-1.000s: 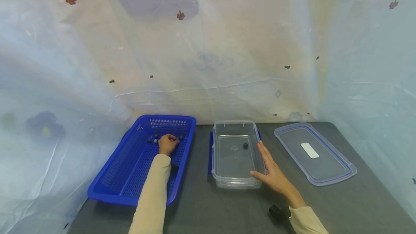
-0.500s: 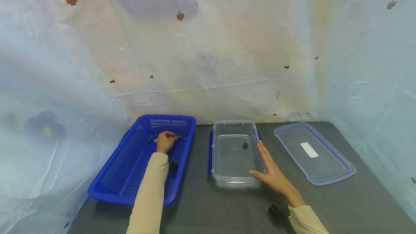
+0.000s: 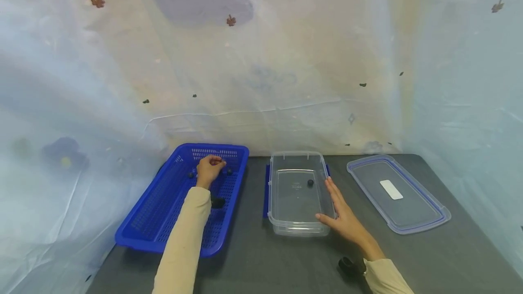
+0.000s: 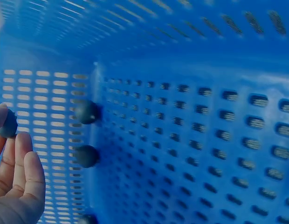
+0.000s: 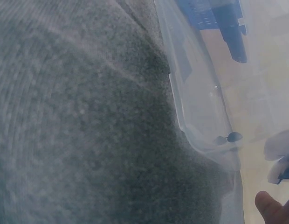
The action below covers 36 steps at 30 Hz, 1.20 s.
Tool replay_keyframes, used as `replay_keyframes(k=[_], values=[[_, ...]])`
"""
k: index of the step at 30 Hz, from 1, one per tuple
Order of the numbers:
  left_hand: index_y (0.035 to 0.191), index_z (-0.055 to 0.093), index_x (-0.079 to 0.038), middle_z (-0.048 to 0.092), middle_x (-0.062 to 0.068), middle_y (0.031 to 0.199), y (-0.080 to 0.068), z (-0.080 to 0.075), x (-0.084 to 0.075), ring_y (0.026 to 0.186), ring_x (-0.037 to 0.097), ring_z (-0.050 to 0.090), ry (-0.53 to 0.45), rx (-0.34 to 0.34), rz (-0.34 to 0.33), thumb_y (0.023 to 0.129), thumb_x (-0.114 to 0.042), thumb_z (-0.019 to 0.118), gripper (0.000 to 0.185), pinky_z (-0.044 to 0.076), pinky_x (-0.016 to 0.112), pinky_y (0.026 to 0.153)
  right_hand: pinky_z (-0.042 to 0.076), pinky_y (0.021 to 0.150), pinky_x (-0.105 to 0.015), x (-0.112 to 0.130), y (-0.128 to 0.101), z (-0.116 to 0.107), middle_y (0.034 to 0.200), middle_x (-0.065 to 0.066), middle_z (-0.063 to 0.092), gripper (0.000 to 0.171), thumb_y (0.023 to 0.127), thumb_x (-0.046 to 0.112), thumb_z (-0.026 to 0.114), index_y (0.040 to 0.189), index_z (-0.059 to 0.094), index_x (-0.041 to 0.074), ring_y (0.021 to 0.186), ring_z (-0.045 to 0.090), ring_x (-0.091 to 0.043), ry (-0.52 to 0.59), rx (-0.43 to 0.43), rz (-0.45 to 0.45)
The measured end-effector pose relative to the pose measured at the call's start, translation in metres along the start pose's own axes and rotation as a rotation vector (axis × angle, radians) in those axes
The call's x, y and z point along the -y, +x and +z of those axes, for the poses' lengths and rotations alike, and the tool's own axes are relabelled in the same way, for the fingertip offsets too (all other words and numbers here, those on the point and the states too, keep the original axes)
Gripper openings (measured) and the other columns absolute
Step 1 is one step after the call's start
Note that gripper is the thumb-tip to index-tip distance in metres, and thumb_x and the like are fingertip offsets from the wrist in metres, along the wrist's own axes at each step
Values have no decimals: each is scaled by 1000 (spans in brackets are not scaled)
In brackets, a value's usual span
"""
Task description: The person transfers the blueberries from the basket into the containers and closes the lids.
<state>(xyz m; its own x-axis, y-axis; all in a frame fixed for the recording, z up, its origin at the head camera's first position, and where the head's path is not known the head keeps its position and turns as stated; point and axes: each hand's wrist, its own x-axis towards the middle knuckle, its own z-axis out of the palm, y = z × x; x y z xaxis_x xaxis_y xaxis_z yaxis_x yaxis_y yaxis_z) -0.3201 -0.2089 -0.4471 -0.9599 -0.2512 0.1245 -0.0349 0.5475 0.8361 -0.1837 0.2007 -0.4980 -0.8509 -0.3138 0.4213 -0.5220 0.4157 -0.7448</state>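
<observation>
My left hand (image 3: pixel 209 171) is over the far end of a blue perforated basket (image 3: pixel 161 221). In the left wrist view it pinches a small dark ball (image 4: pixel 9 125) between thumb and fingertips. Several like it lie on the basket floor, among them one dark ball (image 4: pixel 87 112) by the wall. My right hand (image 3: pixel 345 221) lies with straight fingers along the right rim of a clear plastic container (image 3: pixel 296 205), thumb at the near corner. Inside the container sits a single dark ball (image 3: pixel 310 183); the right wrist view shows my right thumb (image 5: pixel 269 205) beside the container wall.
A clear lid (image 3: pixel 412 208) with a blue seal and a white label lies to the container's right. Blue side clips flank the container. Everything stands on a dark grey table (image 3: pixel 253 267), backed by a pale patterned sheet (image 3: pixel 261 58).
My left hand has lifted slightly up from the basket floor, bringing the dark ball with it. The right hand stays in place at the container's rim.
</observation>
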Motion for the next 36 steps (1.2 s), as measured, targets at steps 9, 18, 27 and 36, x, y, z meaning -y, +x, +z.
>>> replay_keyframes(k=[9, 18, 27, 36], values=[[109, 65, 0, 65, 17, 105, 2, -9, -13, 103, 32, 57, -9, 13, 73, 88, -15, 72, 27, 43, 47, 90, 18, 101, -69, 0, 0, 1, 160, -17, 6, 95, 83, 19, 75, 154, 14, 2, 143, 8, -40, -1, 6, 2], [115, 62, 1, 64, 18, 110, -1, -18, -34, 102, 33, 62, -58, 46, 130, 90, -18, 71, 33, 48, 46, 87, 17, 101, -69, 1, 0, 1, 160, -17, 6, 95, 82, 17, 75, 153, 15, -2, 143, 8, -40, 10, 3, -1], [117, 62, 1, 65, 20, 113, -6, -23, -52, 103, 35, 63, -70, 65, 204, 90, -19, 70, 35, 49, 48, 86, 18, 101, -69, -1, 2, 0, 160, -17, 6, 94, 82, 16, 75, 153, 15, 0, 144, 7, -39, 1, 1, -8], [117, 65, -3, 65, 15, 111, -12, -22, -75, 104, 31, 62, -105, 129, 267, 92, -26, 69, 34, 48, 47, 87, 20, 100, -69, 1, 3, 0, 159, -21, 7, 94, 81, 14, 76, 152, 17, -3, 142, 9, -43, -4, -7, -26]])
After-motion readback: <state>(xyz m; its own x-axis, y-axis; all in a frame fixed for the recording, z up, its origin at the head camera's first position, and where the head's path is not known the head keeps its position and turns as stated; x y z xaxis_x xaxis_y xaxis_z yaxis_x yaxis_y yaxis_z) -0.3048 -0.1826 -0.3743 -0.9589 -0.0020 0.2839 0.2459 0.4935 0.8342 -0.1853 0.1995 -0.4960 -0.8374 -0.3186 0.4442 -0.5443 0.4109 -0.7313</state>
